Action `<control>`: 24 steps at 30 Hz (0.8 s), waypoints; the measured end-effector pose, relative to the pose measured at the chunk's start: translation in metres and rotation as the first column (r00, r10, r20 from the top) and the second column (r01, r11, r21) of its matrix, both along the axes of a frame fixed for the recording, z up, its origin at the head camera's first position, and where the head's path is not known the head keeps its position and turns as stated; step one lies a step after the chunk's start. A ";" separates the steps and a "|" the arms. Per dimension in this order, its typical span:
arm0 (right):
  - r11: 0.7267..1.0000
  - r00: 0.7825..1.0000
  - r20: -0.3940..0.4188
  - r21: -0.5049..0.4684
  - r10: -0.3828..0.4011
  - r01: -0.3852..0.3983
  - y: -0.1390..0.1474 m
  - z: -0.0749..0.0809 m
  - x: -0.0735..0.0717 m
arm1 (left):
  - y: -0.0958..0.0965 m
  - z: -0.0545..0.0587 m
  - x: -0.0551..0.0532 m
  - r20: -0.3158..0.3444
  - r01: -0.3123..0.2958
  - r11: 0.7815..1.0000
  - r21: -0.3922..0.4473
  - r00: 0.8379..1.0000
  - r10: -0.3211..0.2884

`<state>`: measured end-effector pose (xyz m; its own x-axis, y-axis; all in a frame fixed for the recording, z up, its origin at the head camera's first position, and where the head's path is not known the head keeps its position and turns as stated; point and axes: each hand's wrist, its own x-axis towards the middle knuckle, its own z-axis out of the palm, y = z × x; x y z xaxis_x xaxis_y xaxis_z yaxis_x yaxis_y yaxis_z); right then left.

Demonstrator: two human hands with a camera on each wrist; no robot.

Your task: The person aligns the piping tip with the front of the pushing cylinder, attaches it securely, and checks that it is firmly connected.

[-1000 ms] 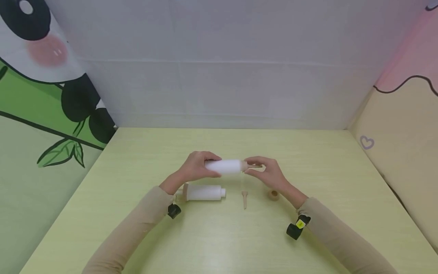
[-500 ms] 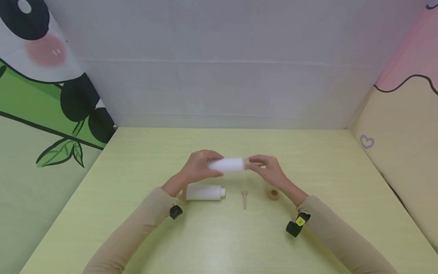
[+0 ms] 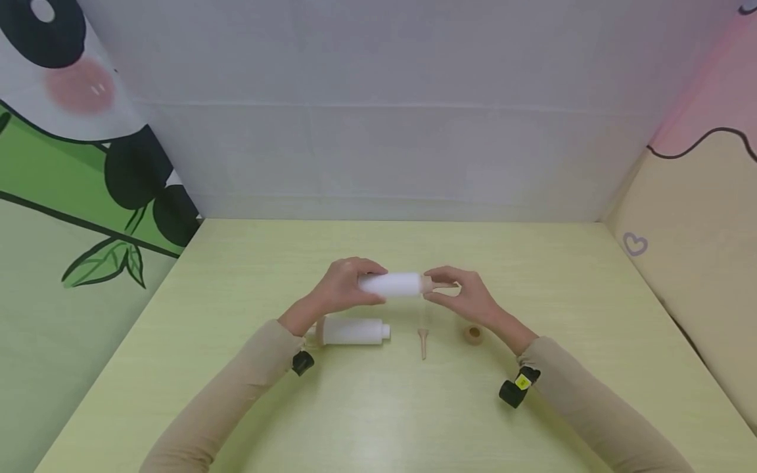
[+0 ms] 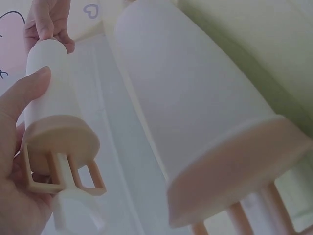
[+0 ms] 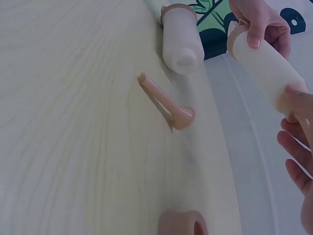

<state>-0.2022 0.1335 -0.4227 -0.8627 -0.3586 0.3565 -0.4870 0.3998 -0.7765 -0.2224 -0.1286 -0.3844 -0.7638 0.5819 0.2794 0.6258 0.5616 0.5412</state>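
My left hand (image 3: 343, 287) grips a white dispenser cylinder (image 3: 389, 284) above the table, holding it level. In the left wrist view, its back end has a beige cap (image 4: 63, 134) with a square handle frame and a white plunger ring (image 4: 76, 210). My right hand (image 3: 470, 299) has thumb and fingers around the other end, at the base of a beige nozzle (image 3: 445, 285) that points right. Below lies a second white dispenser cylinder (image 3: 353, 332) with a similar beige cap. Right of it are a loose beige nozzle (image 3: 423, 343) and a round beige ring (image 3: 472, 334).
The pale wooden table (image 3: 378, 407) ends at a grey-white back wall (image 3: 378, 131). Printed side panels stand left and right. A black camera (image 3: 303, 362) is on the left wrist, another black camera (image 3: 513, 393) on the right.
My left hand and the cylinder have shifted slightly right and up. The right fingers closed further over the nozzle, then spread back to its base. The things on the table have stayed put.
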 end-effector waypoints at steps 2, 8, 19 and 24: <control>1.000 0.999 -0.032 -0.004 -0.002 0.002 0.001 -0.002 0.000 | 0.001 0.000 0.000 0.008 0.002 1.000 -0.004 1.000 -0.002; 0.998 0.996 -0.091 -0.057 0.010 -0.015 0.001 -0.007 0.000 | 0.002 0.000 -0.001 0.037 0.000 1.000 -0.021 0.999 0.001; 1.000 0.994 -0.108 0.020 -0.001 0.003 0.001 -0.004 0.000 | 0.001 0.001 -0.001 0.059 -0.003 1.000 -0.013 0.998 0.004; 0.995 0.998 -0.056 0.099 -0.007 0.013 0.000 0.000 0.000 | 0.000 0.001 0.000 -0.009 0.019 1.000 -0.007 1.000 -0.019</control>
